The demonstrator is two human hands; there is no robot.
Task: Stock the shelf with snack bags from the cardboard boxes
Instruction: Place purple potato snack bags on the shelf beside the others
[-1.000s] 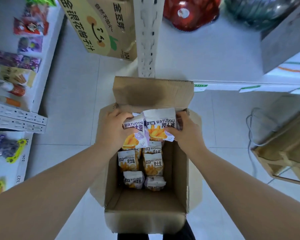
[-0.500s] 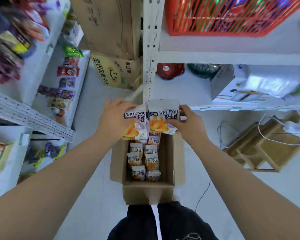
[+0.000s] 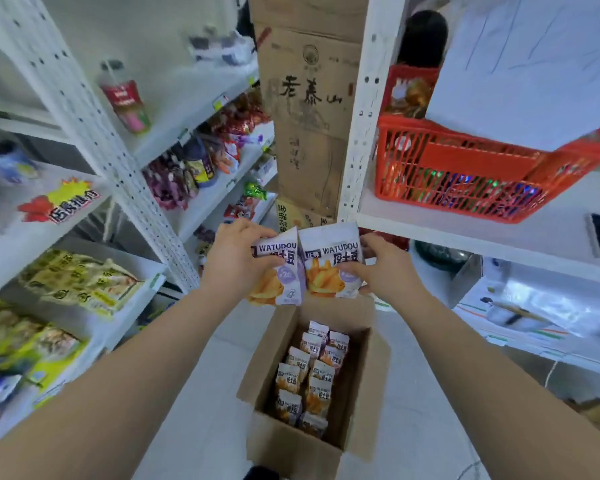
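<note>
My left hand grips one white and purple WATUDOU snack bag by its left side. My right hand grips a second, matching snack bag by its right side. The two bags touch each other and are held upright in the air, well above the open cardboard box on the floor. Several more of the same bags stand in rows inside the box. White shelves rise on the left and on the right.
A red plastic basket with goods sits on the right shelf. Tall stacked cardboard boxes stand straight ahead between the shelf posts. The left shelves hold many snack packs and a pink bottle. White boxes lie on the lower right shelf.
Both hands have lifted the two bags up out of the box to about shelf height. The view has tilted upward, so the box now lies far below the hands.
</note>
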